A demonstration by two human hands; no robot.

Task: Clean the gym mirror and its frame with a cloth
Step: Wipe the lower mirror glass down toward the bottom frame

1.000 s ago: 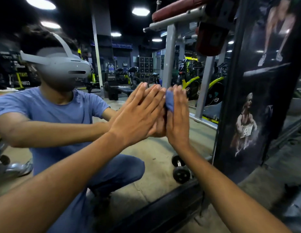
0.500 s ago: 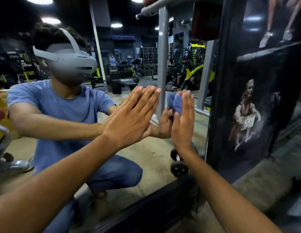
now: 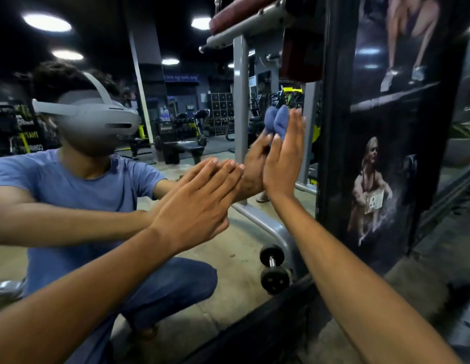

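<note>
The left hand (image 3: 194, 211) lies flat against the large wall-mounted glass gym mirror (image 3: 176, 143), fingers straight and together, palm on the glass, holding nothing. The right hand (image 3: 283, 164) is also stretched out straight, fingers pointing up, and presses a small bunched blue cloth (image 3: 279, 123) onto the mirror surface; the cloth bulges out beyond the fingertips on the glass side, so that it sits between the palm and the glass, near the mirror's right edge. Just beside the right hand runs the upright part of the dark, glossy black mirror frame (image 3: 336, 153), and the frame's lower rail runs slanting along the bottom, below both forearms. To the right of the frame stands a dark poster panel printed with athletic figures (image 3: 380, 185).

In the glass a crouching person in a blue T-shirt and blue jeans, wearing a grey headset, shows as a reflection, with both hands meeting their mirrored twins. Also reflected are a grey steel gym machine with a maroon pad (image 3: 240, 101), a black dumbbell (image 3: 273, 269) on the beige floor, and round ceiling lights
</note>
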